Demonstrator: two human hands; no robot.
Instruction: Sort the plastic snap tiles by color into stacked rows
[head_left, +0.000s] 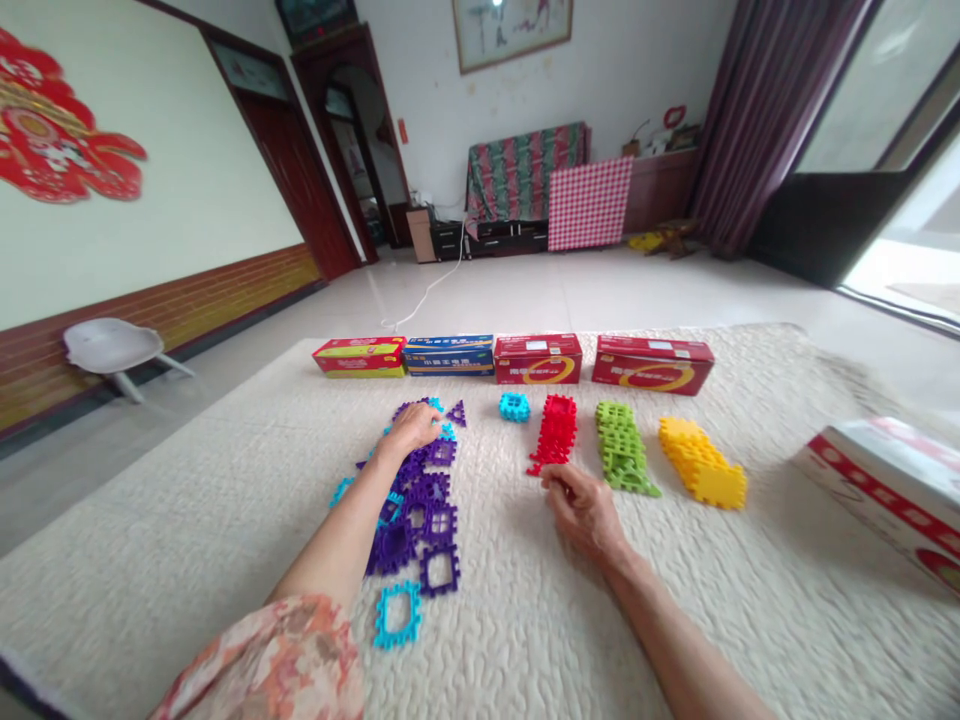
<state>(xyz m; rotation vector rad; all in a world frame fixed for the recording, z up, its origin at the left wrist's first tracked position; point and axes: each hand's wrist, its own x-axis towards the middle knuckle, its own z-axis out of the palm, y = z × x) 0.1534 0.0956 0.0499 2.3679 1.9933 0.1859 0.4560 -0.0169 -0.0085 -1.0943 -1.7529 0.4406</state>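
My left hand (416, 428) rests over the heap of purple interlocking plastic pieces (397, 545), its fingers closed on a light-blue interlocking piece (448, 432) that they partly cover. A small purple triangle (457, 413) lies just beyond the fingertips. My right hand (585, 508) is closed with curled fingers at the near end of the red stack (557, 425); what is between the fingertips is hidden. To its right are a row of green pieces (621, 445) and a row of yellow pieces (701, 465). A light-blue stack (514, 406) stands left of the red one.
Behind the pieces stand a red-and-yellow box (360, 358), a blue box (448, 356) and two red boxes (538, 360). A larger white-and-red box (892, 490) is at the right. Nearest me lies a light-blue square frame (398, 615). Everything sits on a quilted cream mat (510, 640).
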